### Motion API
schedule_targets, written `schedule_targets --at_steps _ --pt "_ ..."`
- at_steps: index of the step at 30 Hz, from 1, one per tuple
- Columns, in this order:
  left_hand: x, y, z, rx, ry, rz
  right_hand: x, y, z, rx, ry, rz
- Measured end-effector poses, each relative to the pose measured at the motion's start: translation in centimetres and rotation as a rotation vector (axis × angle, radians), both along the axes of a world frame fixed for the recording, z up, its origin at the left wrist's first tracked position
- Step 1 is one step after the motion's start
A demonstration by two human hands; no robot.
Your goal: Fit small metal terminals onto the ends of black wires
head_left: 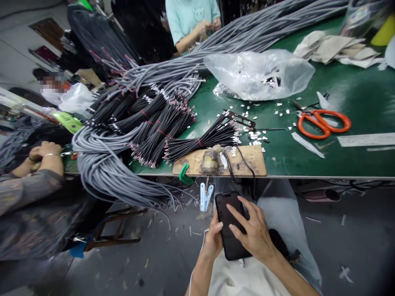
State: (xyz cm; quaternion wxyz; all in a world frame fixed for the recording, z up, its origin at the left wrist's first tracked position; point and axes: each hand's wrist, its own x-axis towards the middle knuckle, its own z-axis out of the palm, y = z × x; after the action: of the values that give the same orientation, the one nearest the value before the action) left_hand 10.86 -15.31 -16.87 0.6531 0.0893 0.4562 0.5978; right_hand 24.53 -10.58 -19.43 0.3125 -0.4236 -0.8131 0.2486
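Observation:
A black smartphone [230, 242] lies over my lap with its screen facing up, below the table's front edge. My left hand [213, 237] grips its left side, thumb on the edge of the screen. Over the screen, my right hand [254, 230] is spread with fingers apart, its fingertips at or just above the glass. A white cable [197, 263] runs along my left forearm. Just beyond the phone, a light blue clothes peg [206, 197] hangs from a wooden board [254, 160] at the table edge. A small green clamp [185, 174] sits on that board.
Bundles of black wires [200, 142] and long grey cables [105, 164] cover the table's left side. Orange-handled scissors [324, 122], thread snips [242, 119] and a clear plastic bag [259, 74] lie on the green table [370, 98]. Co-workers sit opposite and at left.

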Motion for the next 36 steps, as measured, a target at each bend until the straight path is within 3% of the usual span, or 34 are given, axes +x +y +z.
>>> schedule_targets --at_steps 6,11,13,16,20,23,27,30,33,36 --pt "-0.1 -0.9 -0.7 0.093 -0.014 -0.064 -1.9 0.7 1.7 0.14 -0.117 0.03" --pt "-0.2 -1.0 -0.3 0.093 -0.019 -0.116 -1.6 0.8 2.6 0.126 0.051 -0.067" --pt "-0.3 -1.0 -0.1 0.081 -0.013 -0.117 -0.8 0.5 2.2 0.0 0.158 -0.138" --pt "-0.6 -0.9 0.0 0.064 -0.005 -0.085 0.6 -0.5 0.8 -0.364 0.251 -0.159" --pt "-1.0 -0.7 0.0 0.077 -0.006 -0.055 1.9 -2.7 -1.4 -0.876 0.312 0.004" --pt "-1.1 -0.6 0.2 0.092 -0.01 -0.036 1.9 -4.0 -1.8 -1.051 0.388 0.092" --pt "-1.3 -0.7 -0.3 0.081 -0.115 -0.093 1.0 -4.5 -1.2 -0.973 0.412 0.163" --pt "-1.8 -1.0 -1.8 0.052 -0.191 -0.115 0.3 -4.5 -1.1 -0.9 0.376 0.189" --pt "-3.3 -1.9 -3.8 0.002 -0.21 -0.128 0.0 -4.0 -1.6 -0.807 0.204 0.314" --pt "-5.9 -3.2 -4.9 -0.169 -0.223 -0.157 0.0 -3.3 -1.8 -0.713 0.054 0.409"
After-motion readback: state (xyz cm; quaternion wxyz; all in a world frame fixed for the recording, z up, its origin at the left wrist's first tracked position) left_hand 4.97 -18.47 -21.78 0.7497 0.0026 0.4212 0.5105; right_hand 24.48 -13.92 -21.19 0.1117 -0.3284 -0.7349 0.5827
